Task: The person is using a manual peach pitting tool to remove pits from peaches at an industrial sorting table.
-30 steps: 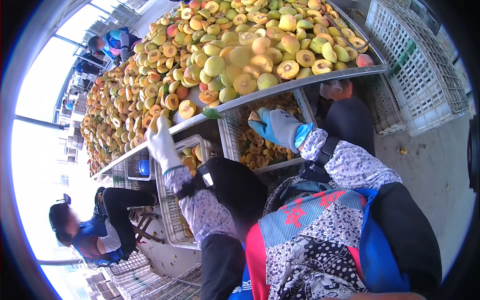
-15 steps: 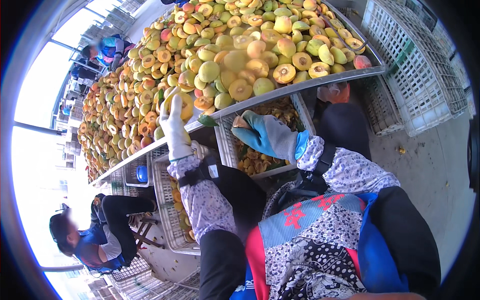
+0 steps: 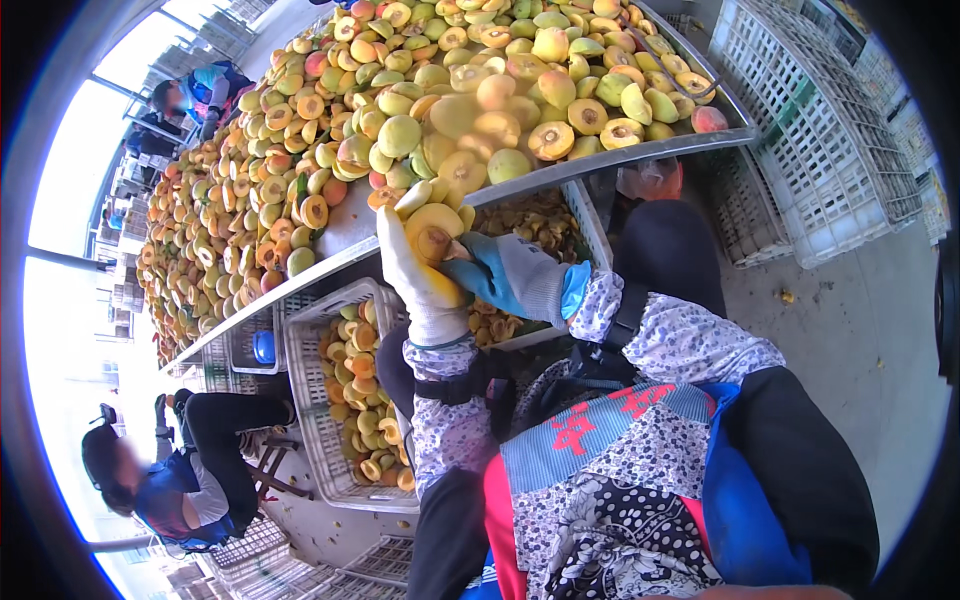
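Note:
In my left hand point(image 3: 425, 275), which wears a white glove, is a peach half point(image 3: 433, 228) with its yellow cut face showing. My right hand point(image 3: 510, 278), in a blue and grey glove, is closed beside it, its fingertips against the cut face. A small brownish tip pokes out of the right fingers; what it belongs to I cannot make out. Just beyond both hands, halved peaches point(image 3: 400, 135) lie heaped on a metal table point(image 3: 345, 222). Below the hands sits a crate point(image 3: 592, 225) of brownish peach scraps point(image 3: 535, 218), partly covered by them.
A white crate point(image 3: 303, 400) of peach halves stands left of my knees. Tall stacked crates point(image 3: 800, 140) rise at the right. One person point(image 3: 165, 490) sits at the lower left, another point(image 3: 205, 95) at the table's far left. A blue object point(image 3: 263, 347) sits under the table edge.
My left hand has come back from the heap with a peach half and met my right hand. The view has shifted, showing more of the left crate.

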The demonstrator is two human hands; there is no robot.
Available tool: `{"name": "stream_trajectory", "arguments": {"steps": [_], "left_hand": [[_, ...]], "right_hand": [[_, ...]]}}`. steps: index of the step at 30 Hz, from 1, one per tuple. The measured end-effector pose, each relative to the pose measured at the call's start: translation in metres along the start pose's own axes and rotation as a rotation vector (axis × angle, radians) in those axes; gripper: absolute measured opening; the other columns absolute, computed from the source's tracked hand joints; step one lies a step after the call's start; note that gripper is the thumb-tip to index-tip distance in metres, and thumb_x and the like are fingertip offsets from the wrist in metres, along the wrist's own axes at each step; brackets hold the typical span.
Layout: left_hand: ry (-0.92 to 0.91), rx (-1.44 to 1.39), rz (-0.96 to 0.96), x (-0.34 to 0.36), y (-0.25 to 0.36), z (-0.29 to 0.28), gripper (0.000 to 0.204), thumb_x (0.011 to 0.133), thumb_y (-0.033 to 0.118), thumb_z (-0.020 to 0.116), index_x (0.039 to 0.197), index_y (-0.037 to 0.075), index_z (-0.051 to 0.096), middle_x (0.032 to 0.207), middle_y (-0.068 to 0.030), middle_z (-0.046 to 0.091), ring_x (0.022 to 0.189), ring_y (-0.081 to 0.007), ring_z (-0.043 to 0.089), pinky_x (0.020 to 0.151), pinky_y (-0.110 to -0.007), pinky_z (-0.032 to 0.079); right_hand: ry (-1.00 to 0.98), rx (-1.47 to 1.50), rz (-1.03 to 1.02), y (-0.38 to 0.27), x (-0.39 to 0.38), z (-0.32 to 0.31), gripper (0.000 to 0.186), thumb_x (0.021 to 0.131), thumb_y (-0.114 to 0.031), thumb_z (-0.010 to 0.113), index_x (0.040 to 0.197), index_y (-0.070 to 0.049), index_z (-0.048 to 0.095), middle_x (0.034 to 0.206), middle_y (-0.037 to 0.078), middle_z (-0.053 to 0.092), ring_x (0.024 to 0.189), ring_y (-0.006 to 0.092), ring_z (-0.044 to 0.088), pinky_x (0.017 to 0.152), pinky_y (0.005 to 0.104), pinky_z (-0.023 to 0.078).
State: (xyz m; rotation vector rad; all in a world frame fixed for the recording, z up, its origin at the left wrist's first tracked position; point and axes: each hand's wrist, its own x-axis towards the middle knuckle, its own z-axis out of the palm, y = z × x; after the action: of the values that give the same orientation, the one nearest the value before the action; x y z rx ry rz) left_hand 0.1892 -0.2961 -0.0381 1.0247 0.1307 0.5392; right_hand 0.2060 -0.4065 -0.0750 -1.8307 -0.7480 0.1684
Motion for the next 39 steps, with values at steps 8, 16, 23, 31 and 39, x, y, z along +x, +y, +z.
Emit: {"name": "stream_trajectory", "arguments": {"steps": [8,16,23,31,39], "left_hand": [[-0.083,0.220,-0.030,-0.001,0.014,-0.011,0.055,0.102,0.044,0.042,0.117,-0.007,0.057,0.104,-0.0198,0.067,0.089,-0.0284,0.067,0.079,-0.038,0.057],[-0.100,0.272,-0.184,-0.002,0.025,-0.009,0.057,0.101,0.046,0.043,0.107,-0.006,0.064,0.094,-0.0173,0.070,0.077,-0.0219,0.067,0.062,-0.029,0.054],[-0.107,0.258,-0.203,-0.007,0.030,-0.007,0.053,0.101,0.042,0.045,0.105,-0.006,0.066,0.092,-0.0159,0.070,0.074,-0.0201,0.067,0.061,-0.026,0.053],[-0.306,0.488,-0.258,0.001,0.031,-0.021,0.058,0.100,0.047,0.047,0.113,-0.008,0.062,0.103,-0.0212,0.069,0.087,-0.0235,0.067,0.072,-0.032,0.053],[-0.015,0.131,0.043,-0.006,0.002,-0.010,0.056,0.101,0.044,0.044,0.111,-0.008,0.063,0.093,-0.0184,0.069,0.083,-0.0227,0.066,0.078,-0.032,0.053]], "right_hand": [[-0.064,-0.206,-0.001,-0.008,-0.004,-0.011,0.041,0.097,-0.046,0.050,0.107,-0.007,0.060,0.081,0.024,0.066,0.076,0.0456,0.064,0.064,0.0552,0.049],[-0.124,-0.042,0.041,-0.002,-0.007,-0.007,0.048,0.098,-0.051,0.048,0.105,-0.005,0.061,0.085,0.024,0.067,0.082,0.0460,0.064,0.069,0.0524,0.051],[-0.270,0.180,0.157,0.001,-0.010,-0.002,0.055,0.098,-0.053,0.049,0.113,-0.002,0.063,0.088,0.024,0.069,0.097,0.0421,0.065,0.079,0.0438,0.051],[-0.361,0.198,0.267,-0.008,-0.017,0.000,0.057,0.098,-0.053,0.049,0.109,0.000,0.066,0.083,0.016,0.069,0.085,0.0256,0.067,0.080,0.0393,0.050],[-0.396,0.563,0.437,-0.021,-0.015,-0.004,0.060,0.093,-0.066,0.046,0.085,-0.008,0.058,0.060,0.001,0.051,0.049,0.0118,0.047,0.046,0.0280,0.038]]}}
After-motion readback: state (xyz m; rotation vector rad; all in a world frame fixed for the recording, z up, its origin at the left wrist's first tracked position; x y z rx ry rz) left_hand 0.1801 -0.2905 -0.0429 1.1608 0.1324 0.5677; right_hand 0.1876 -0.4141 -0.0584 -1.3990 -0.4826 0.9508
